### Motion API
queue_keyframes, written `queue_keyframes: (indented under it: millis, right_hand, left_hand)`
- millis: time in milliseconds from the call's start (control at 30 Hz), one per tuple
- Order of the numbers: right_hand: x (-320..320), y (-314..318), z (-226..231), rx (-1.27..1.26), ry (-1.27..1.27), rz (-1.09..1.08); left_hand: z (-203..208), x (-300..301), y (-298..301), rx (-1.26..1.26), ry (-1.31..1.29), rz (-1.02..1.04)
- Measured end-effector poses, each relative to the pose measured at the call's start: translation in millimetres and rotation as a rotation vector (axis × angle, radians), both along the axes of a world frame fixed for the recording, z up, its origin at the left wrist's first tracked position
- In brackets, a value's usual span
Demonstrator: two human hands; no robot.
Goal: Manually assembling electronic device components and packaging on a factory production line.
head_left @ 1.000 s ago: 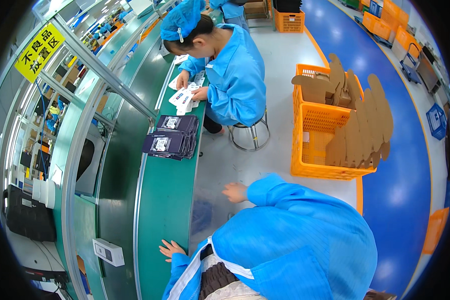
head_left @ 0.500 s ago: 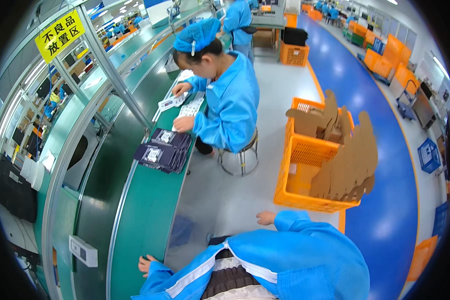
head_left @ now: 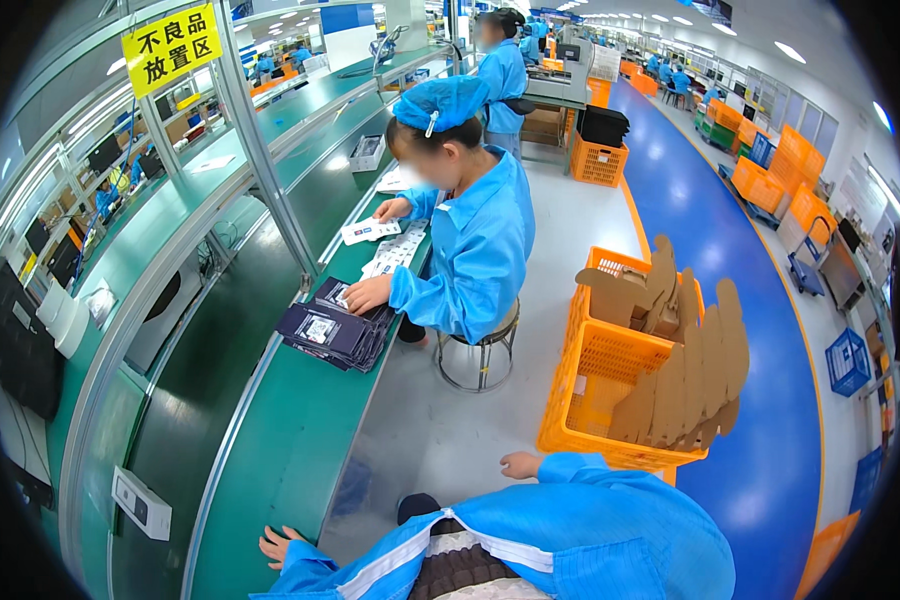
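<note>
My left hand (head_left: 278, 546) rests on the near end of the green workbench (head_left: 288, 465), close to its right edge, with the fingers spread and nothing in them. To the right, my right hand (head_left: 520, 464) hangs over the grey floor, fingers loosely curled in and holding nothing I can see. Farther up the bench lies a pile of dark printed sleeves or flat packs (head_left: 332, 330). A small white box (head_left: 141, 502) with a dark picture on its side sits on the dark belt, left of my left hand.
A co-worker in blue (head_left: 470, 235) sits on a round stool (head_left: 480, 352) and handles white printed cards (head_left: 372, 229). Orange crates (head_left: 610, 375) with brown cardboard pieces (head_left: 695, 375) stand right of the bench. A metal frame post (head_left: 260, 145) rises beside the belt.
My view has tilted up, so the scene sits lower. My left hand lies a little farther left on the bench, fingers more spread. The co-worker's nearer hand has moved onto the dark pile.
</note>
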State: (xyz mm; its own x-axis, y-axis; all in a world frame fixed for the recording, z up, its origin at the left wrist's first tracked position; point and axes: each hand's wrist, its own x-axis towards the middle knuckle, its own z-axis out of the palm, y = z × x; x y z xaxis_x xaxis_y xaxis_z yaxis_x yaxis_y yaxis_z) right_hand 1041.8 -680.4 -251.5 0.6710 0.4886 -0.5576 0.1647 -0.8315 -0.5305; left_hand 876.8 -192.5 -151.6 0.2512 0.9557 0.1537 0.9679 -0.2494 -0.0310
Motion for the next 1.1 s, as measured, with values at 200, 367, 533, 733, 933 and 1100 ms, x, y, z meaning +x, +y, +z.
queue_keyframes:
  millis: [200, 367, 533, 733, 933, 1100]
  right_hand:
    - [-3.5, -5.2, -5.3, -0.051, 0.026, -0.011]
    - [-9.8, -21.2, -12.2, -0.105, 0.066, -0.103]
    - [-24.7, -26.4, -6.6, -0.113, 0.049, -0.138]
    - [-33.3, -26.2, -13.5, -0.085, 0.028, -0.131]
    - [-31.2, -26.0, -21.7, -0.085, 0.03, -0.115]
    - [-28.3, -11.1, -14.8, -0.056, 0.015, -0.097]
  left_hand:
    - [-15.0, -6.3, 5.8, 0.124, -0.142, -0.086]
    - [-21.9, -9.7, 11.2, 0.292, -0.319, -0.222]
    - [-3.2, -0.1, 3.7, 0.14, -0.141, -0.135]
    - [-15.4, -3.7, 7.5, 0.154, -0.142, -0.142]
    - [-11.4, -2.2, 7.8, 0.137, -0.141, -0.14]
    - [-4.0, -3.7, 6.6, -0.043, 0.019, -0.034]
